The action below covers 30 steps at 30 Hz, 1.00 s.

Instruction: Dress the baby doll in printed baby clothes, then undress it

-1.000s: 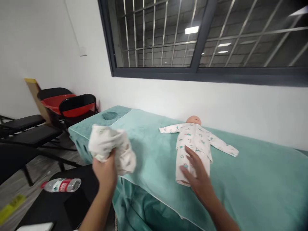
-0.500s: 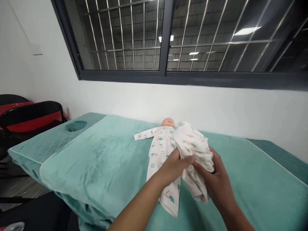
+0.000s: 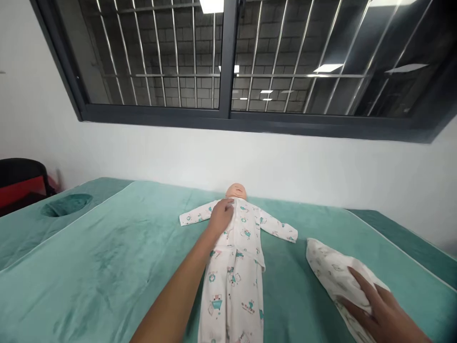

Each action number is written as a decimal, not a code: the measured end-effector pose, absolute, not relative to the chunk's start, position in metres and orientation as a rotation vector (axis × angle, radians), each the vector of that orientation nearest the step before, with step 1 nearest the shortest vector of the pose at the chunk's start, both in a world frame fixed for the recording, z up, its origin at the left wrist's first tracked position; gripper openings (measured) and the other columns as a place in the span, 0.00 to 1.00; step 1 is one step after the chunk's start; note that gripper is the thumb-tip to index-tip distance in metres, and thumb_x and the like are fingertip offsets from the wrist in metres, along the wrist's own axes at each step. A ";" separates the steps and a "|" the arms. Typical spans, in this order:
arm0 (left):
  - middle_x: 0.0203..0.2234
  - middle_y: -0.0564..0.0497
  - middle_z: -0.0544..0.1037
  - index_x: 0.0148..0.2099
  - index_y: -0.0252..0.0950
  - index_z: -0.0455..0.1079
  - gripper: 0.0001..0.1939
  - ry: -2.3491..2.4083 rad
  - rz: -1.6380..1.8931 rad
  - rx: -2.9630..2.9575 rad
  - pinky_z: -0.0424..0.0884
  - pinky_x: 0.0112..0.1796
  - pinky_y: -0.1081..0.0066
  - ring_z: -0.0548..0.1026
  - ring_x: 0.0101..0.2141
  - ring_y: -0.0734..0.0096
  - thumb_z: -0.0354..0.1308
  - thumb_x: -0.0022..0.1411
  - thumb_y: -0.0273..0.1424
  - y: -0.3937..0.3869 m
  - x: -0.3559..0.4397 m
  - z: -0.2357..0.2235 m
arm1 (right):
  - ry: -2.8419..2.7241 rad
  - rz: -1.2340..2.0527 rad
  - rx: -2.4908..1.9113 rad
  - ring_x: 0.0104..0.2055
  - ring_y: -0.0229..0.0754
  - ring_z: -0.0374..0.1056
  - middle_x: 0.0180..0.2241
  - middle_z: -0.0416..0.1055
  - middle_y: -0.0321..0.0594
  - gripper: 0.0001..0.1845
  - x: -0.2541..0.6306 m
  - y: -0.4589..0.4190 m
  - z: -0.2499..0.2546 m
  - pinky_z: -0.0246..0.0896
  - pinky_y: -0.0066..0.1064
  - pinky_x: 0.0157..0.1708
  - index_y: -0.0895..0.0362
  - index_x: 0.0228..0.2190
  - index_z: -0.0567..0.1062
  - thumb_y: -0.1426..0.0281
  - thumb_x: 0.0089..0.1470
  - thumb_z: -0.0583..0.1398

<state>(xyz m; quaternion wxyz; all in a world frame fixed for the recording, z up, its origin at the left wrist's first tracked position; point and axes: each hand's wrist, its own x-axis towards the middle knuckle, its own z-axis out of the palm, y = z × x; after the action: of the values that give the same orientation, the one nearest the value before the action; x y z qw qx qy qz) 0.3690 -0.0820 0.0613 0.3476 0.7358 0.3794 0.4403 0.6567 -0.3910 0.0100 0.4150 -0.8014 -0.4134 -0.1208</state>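
Observation:
A baby doll (image 3: 236,191) lies on its back with its head toward the wall. It wears a white baby shirt (image 3: 246,228) with small teal and pink prints, sleeves spread to both sides, and matching pants (image 3: 232,305). My left hand (image 3: 221,216) is at the shirt's neckline, fingers bent together on the fabric by the front opening; the fingertips are partly hidden. Off to the doll's right side in view, my right hand (image 3: 382,307) is closed on a bunched white printed baby garment (image 3: 337,269), low over the bed cover.
A teal plush cover (image 3: 117,257) spreads over the bed, which has a round face hole (image 3: 67,205) at the left. Behind it rise a white wall (image 3: 160,152) and a barred window (image 3: 228,114). A black and red chair (image 3: 24,181) stands far left.
My left hand has let go of the bunched garment and moved to the doll's neckline. My right hand has carried the garment right and down, uncovering the doll's other sleeve. The view has shifted.

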 end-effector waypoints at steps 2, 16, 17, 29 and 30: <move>0.51 0.45 0.75 0.50 0.36 0.72 0.17 0.970 1.113 1.976 0.62 0.57 0.59 0.70 0.53 0.62 0.49 0.61 0.26 -0.069 0.378 0.055 | -1.120 -0.345 -2.179 0.44 0.72 0.71 0.50 0.70 0.62 0.38 0.653 -0.387 0.011 0.64 0.62 0.38 0.44 0.48 0.74 0.45 0.33 0.65; 0.59 0.44 0.67 0.58 0.33 0.67 0.21 0.821 1.027 2.177 0.56 0.62 0.62 0.62 0.60 0.66 0.43 0.66 0.27 -0.037 0.381 0.035 | -1.598 0.039 -2.276 0.35 0.46 0.68 0.35 0.71 0.45 0.14 0.493 -0.088 0.084 0.54 0.33 0.31 0.56 0.32 0.68 0.61 0.59 0.48; 0.59 0.45 0.67 0.58 0.33 0.67 0.22 0.820 1.022 2.167 0.56 0.62 0.62 0.62 0.60 0.66 0.43 0.66 0.27 -0.036 0.381 0.035 | -1.632 0.056 -2.300 0.34 0.45 0.67 0.34 0.71 0.44 0.14 0.498 -0.082 0.082 0.52 0.32 0.30 0.55 0.31 0.68 0.62 0.59 0.48; 0.58 0.49 0.68 0.56 0.39 0.69 0.19 0.829 1.016 2.170 0.56 0.61 0.65 0.63 0.59 0.67 0.43 0.68 0.30 -0.048 0.376 0.040 | -1.290 0.181 -1.861 0.26 0.37 0.52 0.19 0.57 0.31 0.14 0.524 -0.081 0.054 0.43 0.29 0.27 0.54 0.18 0.58 0.65 0.53 0.49; 0.59 0.49 0.68 0.56 0.40 0.69 0.19 0.828 1.013 2.183 0.56 0.61 0.64 0.63 0.59 0.67 0.43 0.68 0.31 -0.051 0.375 0.040 | -1.256 0.185 -1.842 0.26 0.37 0.52 0.19 0.57 0.31 0.14 0.523 -0.084 0.053 0.44 0.29 0.27 0.54 0.18 0.58 0.65 0.53 0.49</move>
<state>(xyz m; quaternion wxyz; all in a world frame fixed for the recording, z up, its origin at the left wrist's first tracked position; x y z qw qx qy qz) 0.3749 -0.0509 0.0401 0.2938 0.8199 0.3109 0.3805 0.5228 -0.0837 0.0530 0.4369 -0.7406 -0.5051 0.0743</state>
